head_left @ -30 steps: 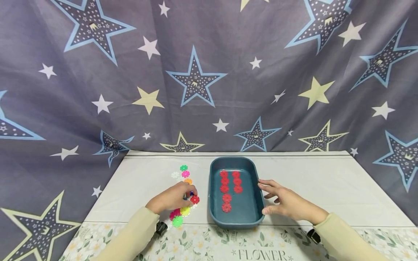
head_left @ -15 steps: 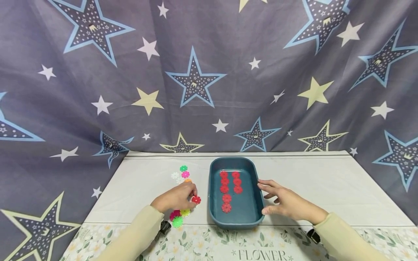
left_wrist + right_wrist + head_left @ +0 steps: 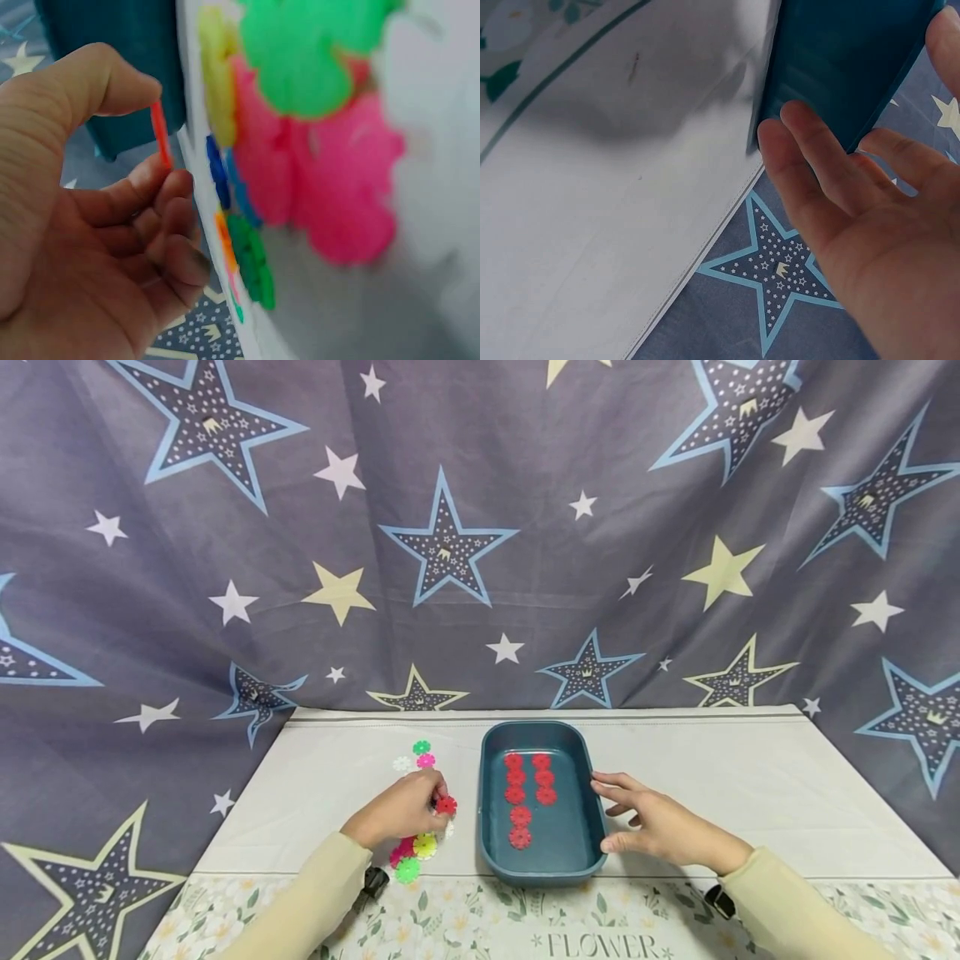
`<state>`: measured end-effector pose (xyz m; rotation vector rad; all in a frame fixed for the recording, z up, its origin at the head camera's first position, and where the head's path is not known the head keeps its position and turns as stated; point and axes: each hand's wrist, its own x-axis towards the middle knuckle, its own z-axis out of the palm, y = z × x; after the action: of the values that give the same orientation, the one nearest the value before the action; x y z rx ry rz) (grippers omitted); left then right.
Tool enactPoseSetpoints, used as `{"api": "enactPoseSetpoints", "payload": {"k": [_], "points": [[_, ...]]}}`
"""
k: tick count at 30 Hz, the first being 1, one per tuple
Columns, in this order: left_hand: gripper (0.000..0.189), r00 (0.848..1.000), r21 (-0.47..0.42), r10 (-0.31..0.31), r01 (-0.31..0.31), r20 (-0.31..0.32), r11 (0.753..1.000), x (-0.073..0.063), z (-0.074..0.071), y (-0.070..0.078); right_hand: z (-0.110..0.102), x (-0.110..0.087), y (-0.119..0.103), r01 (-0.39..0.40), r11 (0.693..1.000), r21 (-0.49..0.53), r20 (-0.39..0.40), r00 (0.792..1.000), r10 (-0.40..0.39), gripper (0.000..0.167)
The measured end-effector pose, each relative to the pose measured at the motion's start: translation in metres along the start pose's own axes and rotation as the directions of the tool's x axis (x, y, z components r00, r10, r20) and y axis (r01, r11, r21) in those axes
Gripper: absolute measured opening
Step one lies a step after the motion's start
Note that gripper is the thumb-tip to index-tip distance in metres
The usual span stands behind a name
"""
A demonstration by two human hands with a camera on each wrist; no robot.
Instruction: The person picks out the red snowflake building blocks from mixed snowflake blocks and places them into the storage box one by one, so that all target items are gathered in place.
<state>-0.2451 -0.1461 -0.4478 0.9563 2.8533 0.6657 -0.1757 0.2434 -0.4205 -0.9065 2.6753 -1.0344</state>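
Observation:
My left hand pinches a red flower-shaped plastic disc between thumb and forefinger, over a loose scatter of similar discs. In the left wrist view this disc appears edge-on, its other fingers curled below. Around the hand lie a yellow disc, a green disc and pink discs; blue and orange ones show only in the left wrist view. The right hand rests its fingertips and thumb against the right side of a dark teal tray. Inside, red discs lie in two columns.
Farther back on the white tablecloth are another green disc, a pink disc and a white disc. A star-patterned curtain hangs behind the table. Flower print runs along the cloth's near edge.
My left hand, pinching the red disc, shifts slightly right, then back left and away from me, covering the orange disc in the head view. The right hand and the tray stay put.

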Motion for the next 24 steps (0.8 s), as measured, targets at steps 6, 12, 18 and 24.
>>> {"api": "enactPoseSetpoints", "payload": {"k": [6, 12, 18, 24], "points": [[0.026, 0.989, -0.003, 0.038, -0.038, -0.146, 0.999, 0.001, -0.014, 0.005, 0.0, 0.0, 0.0, 0.004, 1.0, -0.009, 0.0, 1.0, -0.004, 0.079], [0.026, 0.971, 0.012, 0.111, -0.111, -0.21, 0.994, 0.007, -0.021, 0.025, 0.0, 0.0, 0.0, -0.003, 1.0, -0.007, 0.002, 1.0, 0.003, 0.079], [0.025, 0.967, 0.005, 0.181, -0.183, -0.182, 0.983, 0.021, -0.019, 0.055, 0.001, 0.0, 0.001, 0.003, 1.0, -0.01, 0.0, 1.0, -0.003, 0.079], [0.026, 0.962, 0.035, 0.253, -0.251, -0.101, 0.967, 0.039, -0.01, 0.08, 0.001, 0.0, 0.001, 0.008, 1.0, -0.006, -0.005, 1.0, -0.008, 0.08]]}}
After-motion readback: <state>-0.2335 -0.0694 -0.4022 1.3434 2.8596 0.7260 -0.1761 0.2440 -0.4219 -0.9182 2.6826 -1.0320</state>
